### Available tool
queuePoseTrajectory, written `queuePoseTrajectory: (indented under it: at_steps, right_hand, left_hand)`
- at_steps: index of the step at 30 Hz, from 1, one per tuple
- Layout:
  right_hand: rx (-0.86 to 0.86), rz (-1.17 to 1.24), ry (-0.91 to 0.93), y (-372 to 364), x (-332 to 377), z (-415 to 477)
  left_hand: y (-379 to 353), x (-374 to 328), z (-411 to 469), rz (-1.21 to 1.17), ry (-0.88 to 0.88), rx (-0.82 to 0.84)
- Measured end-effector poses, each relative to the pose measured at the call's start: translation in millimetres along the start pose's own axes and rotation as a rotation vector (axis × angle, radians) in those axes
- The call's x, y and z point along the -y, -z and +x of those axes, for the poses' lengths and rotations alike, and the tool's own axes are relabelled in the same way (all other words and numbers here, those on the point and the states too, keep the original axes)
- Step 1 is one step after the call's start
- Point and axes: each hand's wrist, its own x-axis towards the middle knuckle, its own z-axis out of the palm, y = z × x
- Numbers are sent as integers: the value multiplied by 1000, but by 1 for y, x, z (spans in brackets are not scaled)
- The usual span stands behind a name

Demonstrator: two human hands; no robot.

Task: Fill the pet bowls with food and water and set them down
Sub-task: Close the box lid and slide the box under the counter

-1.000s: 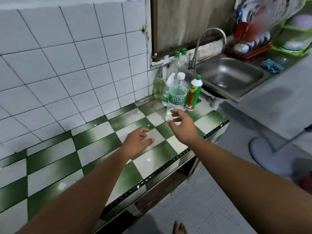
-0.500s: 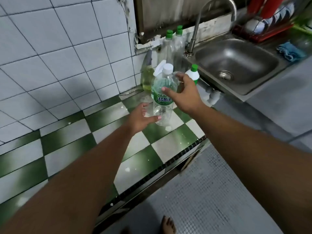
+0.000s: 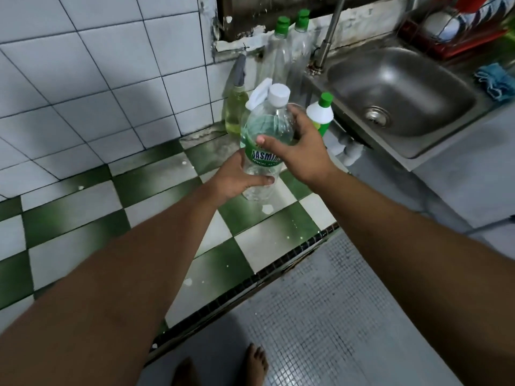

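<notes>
At the green-and-white checked counter (image 3: 156,190) beside the sink (image 3: 434,140), the water bottle (image 3: 267,129) sits in both hands: the right hand (image 3: 302,154) wraps its fingers and thumb round the shoulder, the left hand (image 3: 237,181) curls round the lower body under the label. This reads as the start of the water step, the white cap (image 3: 279,93) on and no pet bowl in sight. Next, I'd say, one hand must steady it while the other twists the cap off

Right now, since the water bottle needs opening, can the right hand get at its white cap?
Probably yes. The right hand grips the water bottle just below the white cap, which stands uncovered; the left hand holds the lower body.
</notes>
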Motion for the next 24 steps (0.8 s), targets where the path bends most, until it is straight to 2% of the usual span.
queuePoseTrajectory:
  at_steps: [7,12,18,24]
  right_hand:
    - [75,-5,-5,-6,12,-20]
    - [140,-29,50,-21,28,-53]
    - [174,15,78,-53,54,-129]
    - [167,6,115,-102,79,-234]
  left_hand:
    - [-2,4,-37,-55,-6,-46]
    - [4,2,-94,0,-42,-113]
    - [19,3,-187,101,-99,-121]
    - [28,22,-305,77,-108,-132]
